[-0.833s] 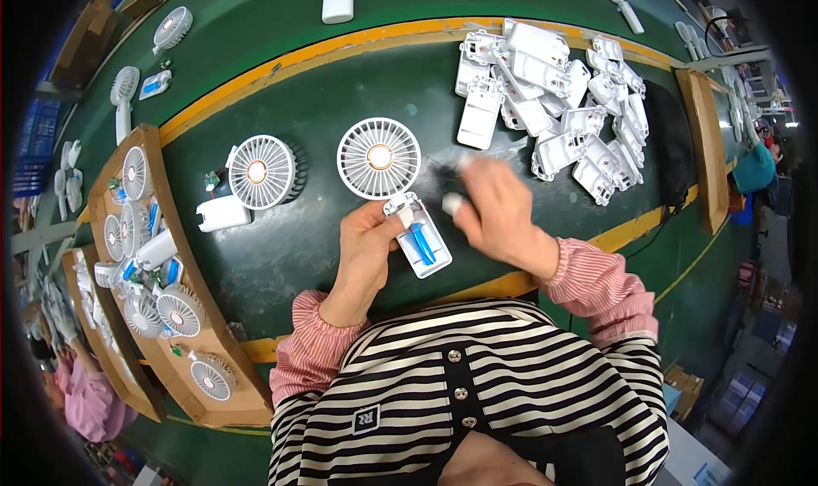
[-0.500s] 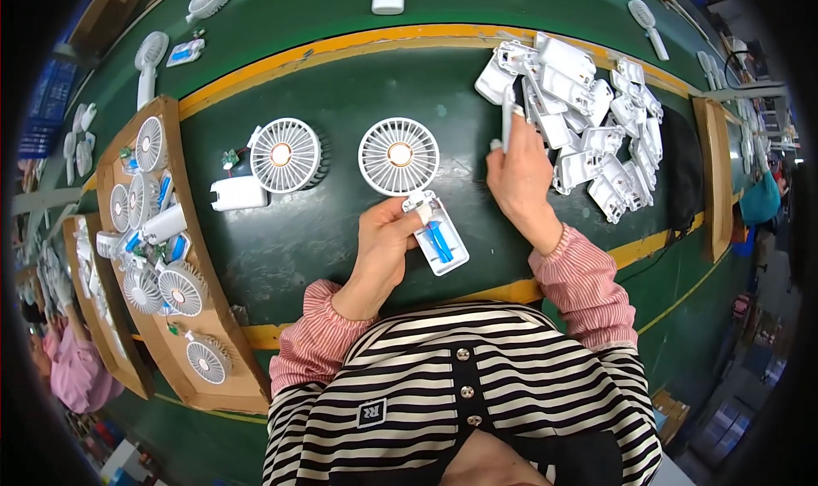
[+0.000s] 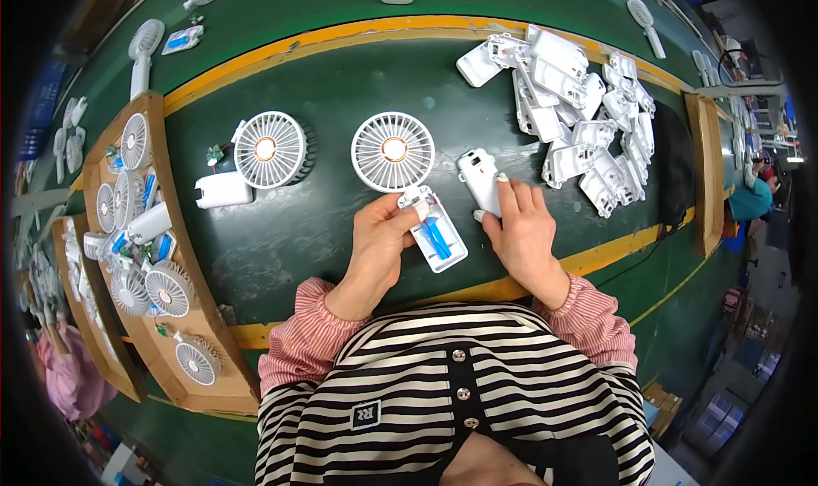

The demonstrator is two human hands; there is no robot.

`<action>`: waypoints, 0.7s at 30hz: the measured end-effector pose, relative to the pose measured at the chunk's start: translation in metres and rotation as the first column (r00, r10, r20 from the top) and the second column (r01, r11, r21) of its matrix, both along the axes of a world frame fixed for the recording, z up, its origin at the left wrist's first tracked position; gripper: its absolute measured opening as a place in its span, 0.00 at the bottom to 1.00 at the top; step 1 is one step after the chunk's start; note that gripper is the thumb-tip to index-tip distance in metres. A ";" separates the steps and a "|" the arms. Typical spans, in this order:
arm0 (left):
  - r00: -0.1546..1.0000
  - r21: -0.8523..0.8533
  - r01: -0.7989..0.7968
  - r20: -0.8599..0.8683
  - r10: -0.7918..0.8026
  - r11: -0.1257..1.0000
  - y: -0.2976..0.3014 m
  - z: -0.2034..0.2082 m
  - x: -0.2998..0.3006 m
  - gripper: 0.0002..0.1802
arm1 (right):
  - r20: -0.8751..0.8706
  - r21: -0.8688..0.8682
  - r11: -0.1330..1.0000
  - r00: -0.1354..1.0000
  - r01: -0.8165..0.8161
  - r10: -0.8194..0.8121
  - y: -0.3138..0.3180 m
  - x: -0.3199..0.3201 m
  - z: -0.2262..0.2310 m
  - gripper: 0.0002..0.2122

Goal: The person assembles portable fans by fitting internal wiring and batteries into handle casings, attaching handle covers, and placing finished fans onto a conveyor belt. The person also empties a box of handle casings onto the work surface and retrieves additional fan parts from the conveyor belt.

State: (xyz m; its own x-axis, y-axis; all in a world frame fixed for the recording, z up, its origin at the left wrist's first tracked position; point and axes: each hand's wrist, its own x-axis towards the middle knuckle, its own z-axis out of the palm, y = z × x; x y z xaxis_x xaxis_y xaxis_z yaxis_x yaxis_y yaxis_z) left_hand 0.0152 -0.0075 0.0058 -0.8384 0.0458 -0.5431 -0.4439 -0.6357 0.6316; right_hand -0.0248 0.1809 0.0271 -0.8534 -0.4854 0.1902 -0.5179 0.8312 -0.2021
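Observation:
My left hand (image 3: 377, 247) grips the white handle shell (image 3: 449, 256) of a handheld fan, thumb over its upper end. Inside the open shell lies a blue battery (image 3: 438, 237). Beyond that hand, the round white fan head (image 3: 393, 151) with an orange-ringed hub rests face up, joined to the shell's upper end. Between the fingers and thumb of my right hand (image 3: 525, 235) is a white plastic handle cover (image 3: 480, 179), its outer face up, to the right of the fan.
Many white covers lie in a heap (image 3: 558, 103) at the far right. Another fan (image 3: 270, 149) with a separate handle part stands to the left. A cardboard tray (image 3: 213, 341) of fan pieces lies farther left. Beyond the yellow edge strip, more fans lie on the green surface.
My right hand has come back from the heap toward me, bringing a handle cover beside the fan. My left hand keeps its hold on the shell, nearly in place.

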 end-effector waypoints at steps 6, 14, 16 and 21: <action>1.000 0.005 -0.001 0.019 0.001 1.000 0.003 0.003 0.001 0.12 | 0.027 -0.078 0.995 0.998 0.061 -0.060 -0.006 0.000 0.025 0.22; 0.998 0.210 -0.065 0.008 0.065 0.975 -0.002 0.005 -0.001 0.20 | 0.246 -0.160 0.977 0.953 -0.141 0.178 -0.034 0.016 0.069 0.22; 0.998 0.194 -0.058 0.019 0.055 0.979 -0.002 0.007 -0.002 0.22 | 0.235 -0.158 0.973 0.951 -0.167 0.201 -0.040 0.016 0.062 0.21; 0.993 0.226 -0.114 0.019 0.112 0.968 -0.001 0.007 -0.001 0.24 | 0.287 -0.145 0.977 0.938 -0.157 0.193 -0.050 0.015 0.055 0.20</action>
State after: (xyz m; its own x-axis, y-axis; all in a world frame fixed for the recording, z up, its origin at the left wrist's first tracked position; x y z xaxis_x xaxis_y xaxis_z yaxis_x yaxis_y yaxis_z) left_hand 0.0141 -0.0086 0.0133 -0.8420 0.0732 -0.5345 -0.3643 -0.8079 0.4632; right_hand -0.0101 0.1305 0.0824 -0.7832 -0.6218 0.0053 -0.5537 0.6936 -0.4609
